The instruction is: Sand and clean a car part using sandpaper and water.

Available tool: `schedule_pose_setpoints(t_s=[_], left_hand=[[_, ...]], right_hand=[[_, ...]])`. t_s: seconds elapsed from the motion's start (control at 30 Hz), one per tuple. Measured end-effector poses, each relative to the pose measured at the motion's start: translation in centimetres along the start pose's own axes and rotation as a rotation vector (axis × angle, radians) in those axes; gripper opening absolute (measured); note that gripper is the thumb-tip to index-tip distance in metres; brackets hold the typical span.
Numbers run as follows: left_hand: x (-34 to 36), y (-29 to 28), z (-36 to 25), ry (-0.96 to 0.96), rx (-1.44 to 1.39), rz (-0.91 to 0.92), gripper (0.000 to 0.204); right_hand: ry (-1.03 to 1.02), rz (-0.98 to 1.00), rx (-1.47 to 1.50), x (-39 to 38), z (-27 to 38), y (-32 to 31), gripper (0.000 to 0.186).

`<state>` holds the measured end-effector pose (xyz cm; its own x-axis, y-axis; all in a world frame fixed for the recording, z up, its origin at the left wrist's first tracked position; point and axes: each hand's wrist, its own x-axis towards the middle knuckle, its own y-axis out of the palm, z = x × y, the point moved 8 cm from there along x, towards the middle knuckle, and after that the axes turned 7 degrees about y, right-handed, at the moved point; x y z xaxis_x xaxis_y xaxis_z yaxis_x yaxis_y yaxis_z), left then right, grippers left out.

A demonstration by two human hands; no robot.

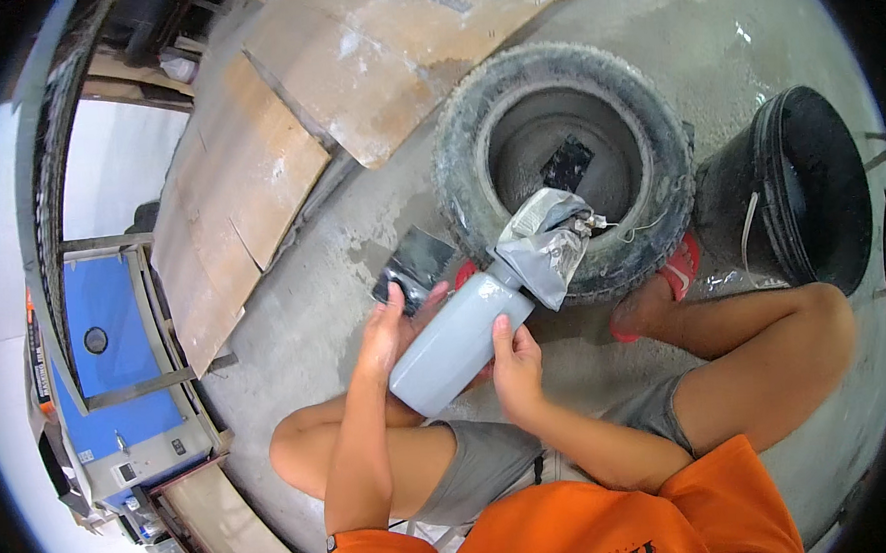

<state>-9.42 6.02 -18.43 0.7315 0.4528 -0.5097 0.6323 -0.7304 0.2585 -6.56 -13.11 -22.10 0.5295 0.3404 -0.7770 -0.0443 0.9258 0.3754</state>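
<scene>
Head view: the grey bottle [449,348] lies just left of my right hand [518,369], which grips its side, long axis slanting forward-right; my left hand [386,337], fingers spread, flanks it opposite

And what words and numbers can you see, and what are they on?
I won't copy words out, but here's where print shows:
Orange shirt: dark lettering, at the picture's lower edge.
Orange-and-black package, far left: sideways lettering.
Blue-and-grey machine: small markings, too tiny to read.
Grey bottle: none on the side showing.
</scene>
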Motion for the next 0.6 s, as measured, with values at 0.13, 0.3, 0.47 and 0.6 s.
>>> schedule_pose_setpoints(t_s=[0.13,0.3,0.47,0.6], left_hand=[[-2.8,2.0,0.2,-0.03,0.245,0.011,0.063],[-7.8,3.4,0.0,-0.065,0.286,-0.195,0.065],[-11.4,5.2,-2.8,0.125,0.157,-0.146,0.057],[-14.0,7.0,-5.0,0.37,-0.043,-0.249,0.053]], right_hand=[[-0.069,-0.006,0.051,0.4,0.6,-1.2,0.041],[-0.227,-0.096,-0.318,-2.2,3.9,-2.1,0.04],[-0.284,0.066,-0.28,-6.0,7.1,-0.2,0.037],[-0.325,0.192,-0.507,-5.9,10.7,2.1,0.043]])
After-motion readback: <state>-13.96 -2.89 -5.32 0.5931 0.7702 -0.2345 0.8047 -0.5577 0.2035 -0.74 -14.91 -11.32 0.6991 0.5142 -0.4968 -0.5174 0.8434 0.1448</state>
